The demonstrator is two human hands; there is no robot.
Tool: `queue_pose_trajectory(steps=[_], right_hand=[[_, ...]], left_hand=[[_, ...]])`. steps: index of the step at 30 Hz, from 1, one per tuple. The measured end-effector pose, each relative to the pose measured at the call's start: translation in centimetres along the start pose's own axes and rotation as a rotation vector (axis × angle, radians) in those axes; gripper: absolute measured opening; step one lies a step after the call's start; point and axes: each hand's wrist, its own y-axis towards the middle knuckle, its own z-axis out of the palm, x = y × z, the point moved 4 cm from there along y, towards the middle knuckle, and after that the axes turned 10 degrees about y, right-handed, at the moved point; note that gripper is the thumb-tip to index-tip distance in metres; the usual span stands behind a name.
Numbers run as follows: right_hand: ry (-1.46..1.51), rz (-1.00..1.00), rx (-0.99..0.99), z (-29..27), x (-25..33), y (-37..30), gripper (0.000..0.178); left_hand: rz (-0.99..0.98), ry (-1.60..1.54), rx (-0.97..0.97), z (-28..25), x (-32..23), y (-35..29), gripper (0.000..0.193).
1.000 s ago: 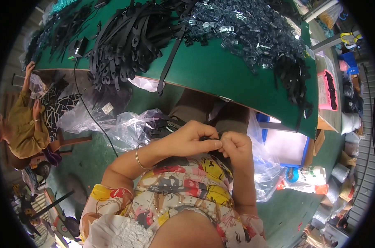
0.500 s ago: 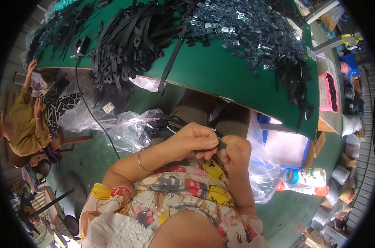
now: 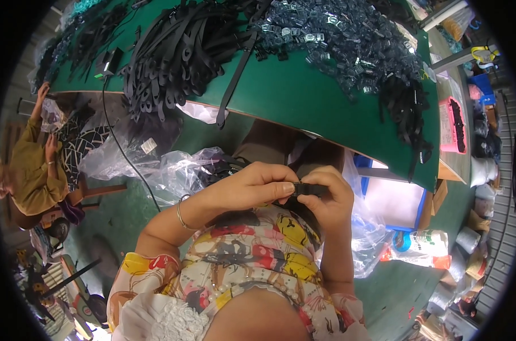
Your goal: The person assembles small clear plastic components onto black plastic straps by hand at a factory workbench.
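In front of my body, my left hand [image 3: 261,184] and my right hand [image 3: 333,196] come together, both closed in a pinch. Between them is a short stretch of black webbing strap [image 3: 310,191]. The fingers of my right hand grip this strap from the right. My left thumb and fingertips press on its left end, where a small dark piece sits; its kind is too covered to make out. More black straps [image 3: 227,167] lie over my lap, partly behind my left hand.
Ahead, a green table [image 3: 281,85] bears a heap of black straps [image 3: 178,57] and a pile of clear dark plastic buckles [image 3: 349,45]. A cable [image 3: 121,148] hangs off its edge. Clear plastic bags [image 3: 184,170] lie near my legs. At left sits another person [image 3: 36,165].
My right hand has turned and opened out somewhat, so more of the black strap shows between my hands. My left hand has shifted slightly, still pinching the left end.
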Motion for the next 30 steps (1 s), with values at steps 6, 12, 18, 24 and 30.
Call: queue_pose_trajectory(steps=[6,12,18,24,30], right_hand=[[-0.1,0.032,-0.023,-1.3,0.8,-0.3,0.027],[-0.245,0.164,-0.029,-4.8,0.8,-2.8,0.026],[-0.512,0.294,0.227,-4.0,-3.9,-7.2,0.03],[-0.413,0.325,-0.162,-9.9,-3.2,-5.0,0.018],[-1.093,-0.171,-0.66,-22.6,0.3,2.9,0.015]], left_hand=[[-0.041,0.1,0.038,-0.3,-1.6,0.2,0.022],[0.059,0.519,0.017,-2.5,-1.4,-1.5,0.024],[-0.022,0.982,-0.003,-4.6,6.9,-3.6,0.027],[-0.082,1.144,-0.196,-5.0,7.1,-4.4,0.028],[0.149,1.232,-0.416,-5.0,2.2,-4.7,0.021]])
